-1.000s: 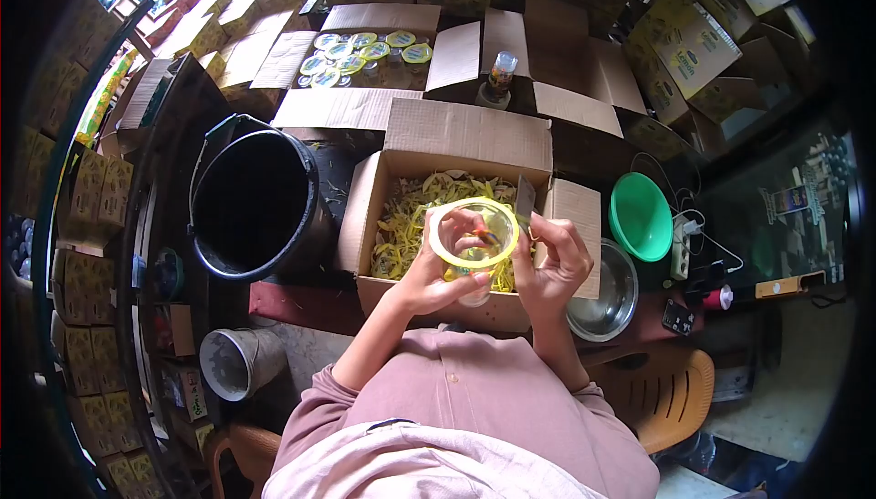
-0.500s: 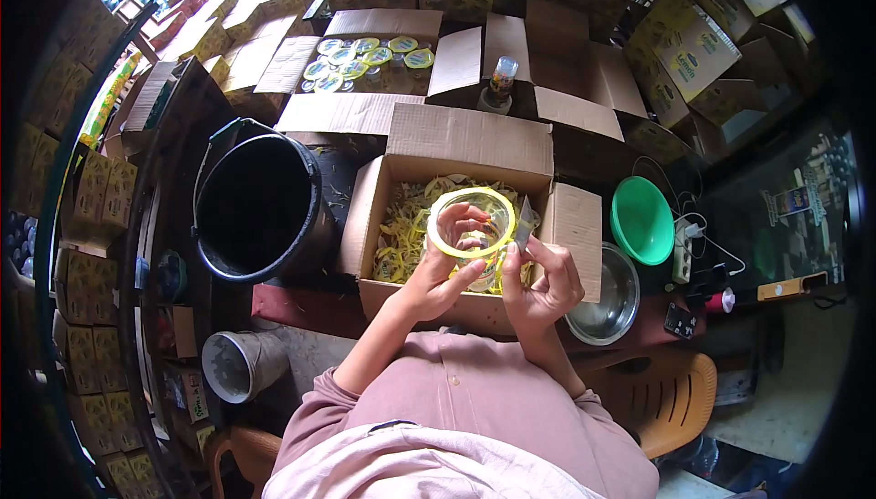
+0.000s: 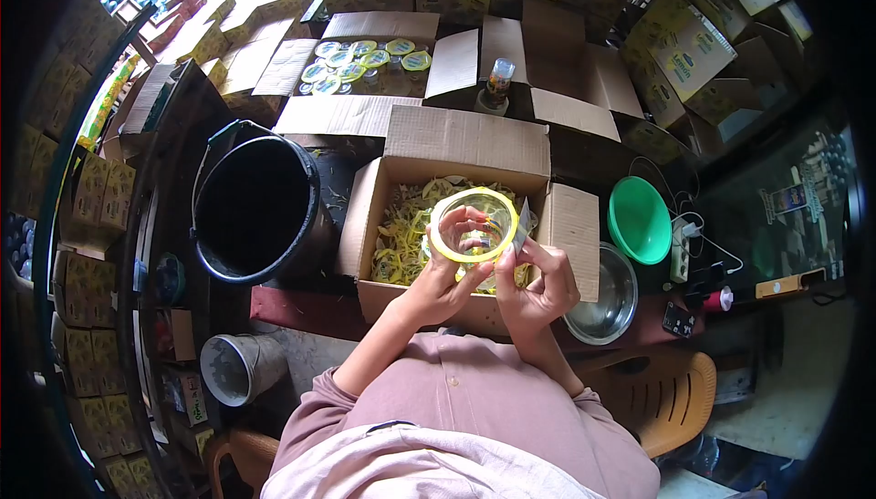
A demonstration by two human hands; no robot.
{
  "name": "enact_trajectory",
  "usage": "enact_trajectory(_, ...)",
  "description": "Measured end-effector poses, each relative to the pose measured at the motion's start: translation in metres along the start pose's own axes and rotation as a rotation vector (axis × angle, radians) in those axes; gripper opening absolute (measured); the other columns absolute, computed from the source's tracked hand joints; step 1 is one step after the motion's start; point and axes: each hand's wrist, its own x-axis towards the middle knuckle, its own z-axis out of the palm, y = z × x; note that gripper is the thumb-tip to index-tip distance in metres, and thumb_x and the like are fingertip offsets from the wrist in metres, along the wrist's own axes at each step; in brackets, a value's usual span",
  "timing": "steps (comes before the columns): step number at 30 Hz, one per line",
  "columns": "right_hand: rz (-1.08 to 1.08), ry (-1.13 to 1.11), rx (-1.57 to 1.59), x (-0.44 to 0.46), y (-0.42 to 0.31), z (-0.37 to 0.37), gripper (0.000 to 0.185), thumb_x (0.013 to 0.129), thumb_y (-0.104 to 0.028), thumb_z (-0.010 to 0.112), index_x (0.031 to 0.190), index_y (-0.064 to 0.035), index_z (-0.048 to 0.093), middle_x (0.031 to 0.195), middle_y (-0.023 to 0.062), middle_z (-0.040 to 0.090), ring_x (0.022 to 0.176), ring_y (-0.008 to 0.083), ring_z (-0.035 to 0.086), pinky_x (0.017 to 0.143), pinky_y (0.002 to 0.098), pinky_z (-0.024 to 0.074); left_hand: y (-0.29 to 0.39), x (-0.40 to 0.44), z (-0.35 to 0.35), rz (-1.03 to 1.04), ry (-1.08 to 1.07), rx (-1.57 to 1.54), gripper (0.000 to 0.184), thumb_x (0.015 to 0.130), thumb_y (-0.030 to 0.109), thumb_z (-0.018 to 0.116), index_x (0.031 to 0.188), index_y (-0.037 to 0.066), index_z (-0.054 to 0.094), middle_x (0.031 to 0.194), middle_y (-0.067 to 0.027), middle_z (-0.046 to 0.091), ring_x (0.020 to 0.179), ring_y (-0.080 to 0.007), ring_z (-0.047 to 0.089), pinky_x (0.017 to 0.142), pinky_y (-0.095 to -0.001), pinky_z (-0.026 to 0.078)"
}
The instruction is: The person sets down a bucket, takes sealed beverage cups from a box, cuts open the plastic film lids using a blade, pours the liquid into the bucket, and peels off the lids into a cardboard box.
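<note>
My left hand [image 3: 440,282] is wrapped round a clear plastic cup [image 3: 474,258] with a yellow rim, its round end tilted up toward me. Through the clear wall the fingers show behind it. At the cup's right edge, my right hand [image 3: 543,287] pinches a thin grey pointed piece [image 3: 522,229] that looks like a blade; its lower part is hidden by the fingers. Both hands are above an open cardboard box [image 3: 570,244], where yellow shreds [image 3: 401,225] and some cups with yellow lids lie.
A black bucket [image 3: 315,225] stands left of the box. On the right are a green bowl [image 3: 639,221] and a metal bowl [image 3: 602,312]. Behind, another open carton [image 3: 347,116] holds yellow-lidded cups [image 3: 374,58], beside a small bottle [image 3: 499,79]. A grey bucket [image 3: 228,367] sits lower left.
My right hand has shifted slightly left and down, closer against the cup's rim, with the grey piece. The cup has turned a little in my left hand.
</note>
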Motion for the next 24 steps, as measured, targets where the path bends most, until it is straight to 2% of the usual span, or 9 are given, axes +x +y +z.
enact_trajectory(6,-0.017,0.049,-0.01,0.003,0.004,0.002,0.023,0.066,0.002,0.067,0.088,-0.0011,0.06,0.071,0.0064,0.058,0.058,0.0134,0.058,0.053,0.023,0.0464,-0.003,-0.003,-0.004,0.014,-0.082,0.229,0.077,0.084,0.007,0.055,0.133,0.009,-0.004,0.124,-0.0176,0.028,0.116,-0.0271,0.036,0.092,-0.0369,0.036)
enact_trajectory(9,0.008,0.028,0.025,0.007,0.007,-0.001,0.025,0.065,0.003,0.067,0.09,-0.0019,0.062,0.071,0.0069,0.059,0.06,0.0148,0.06,0.052,0.0243,0.0487,-0.01,-0.005,-0.002,0.101,-0.034,0.135,0.068,0.081,0.0,0.054,0.134,0.006,0.011,0.125,-0.0135,0.029,0.116,-0.0227,0.036,0.095,-0.0345,0.033)
enact_trajectory(15,0.074,0.029,0.117,0.008,0.016,-0.002,0.023,0.065,0.004,0.067,0.087,-0.0013,0.062,0.069,0.0069,0.059,0.059,0.0138,0.059,0.053,0.0239,0.0469,-0.003,-0.007,-0.006,-0.017,-0.098,0.17,0.067,0.081,0.003,0.054,0.133,0.005,0.011,0.123,-0.0138,0.032,0.115,-0.0221,0.037,0.095,-0.0344,0.034)
enact_trajectory(18,0.107,0.04,0.129,0.01,0.017,-0.004,0.022,0.066,0.004,0.066,0.087,-0.001,0.062,0.07,0.0072,0.059,0.058,0.0134,0.059,0.053,0.0238,0.0465,0.001,-0.002,-0.007,-0.072,-0.131,0.105,0.072,0.084,0.009,0.056,0.132,0.002,0.003,0.124,-0.0178,0.031,0.114,-0.025,0.039,0.093,-0.0349,0.036)
enact_trajectory(24,0.093,0.019,0.143,0.007,0.008,-0.007,0.021,0.066,0.004,0.066,0.086,-0.0017,0.063,0.07,0.0072,0.06,0.059,0.013,0.059,0.054,0.0238,0.0472,0.001,0.0,-0.008,-0.051,-0.1,0.057,0.069,0.085,0.01,0.055,0.132,0.003,0.005,0.123,-0.0175,0.032,0.113,-0.0243,0.04,0.093,-0.0352,0.036)
